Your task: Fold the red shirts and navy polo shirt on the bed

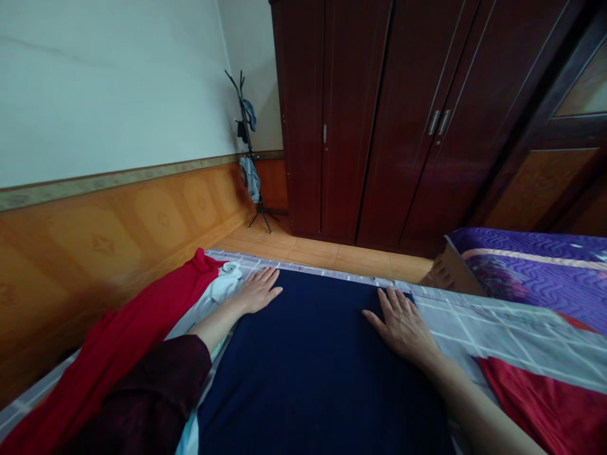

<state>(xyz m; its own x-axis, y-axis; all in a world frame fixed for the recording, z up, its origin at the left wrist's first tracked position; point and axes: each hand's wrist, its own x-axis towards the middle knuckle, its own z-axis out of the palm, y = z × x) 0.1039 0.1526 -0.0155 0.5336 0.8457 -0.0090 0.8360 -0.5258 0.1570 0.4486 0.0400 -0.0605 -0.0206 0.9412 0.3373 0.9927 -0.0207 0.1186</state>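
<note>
A dark navy cloth [313, 366], seemingly a garment, lies spread out on a table or bed covered with a grey checked sheet [455, 322]. My left hand [258, 291] rests flat on its far left corner, fingers stretched out. At the far right corner, my right hand [401, 319] lies palm down with the fingers spread. Neither hand grips anything. Left of the navy cloth are a red cloth [156, 303] and a pale whitish cloth [222, 284], partly covered by my left arm. The near end of the navy cloth runs out of view.
Another red cloth [550, 398] lies to the right. Beyond the far edge stand a coat rack [249, 139] with a cap and clothes, and a dark red wardrobe [374, 126]. A purple quilted bedcover [535, 265] is at the right. A tiled wall [118, 234] borders the left side.
</note>
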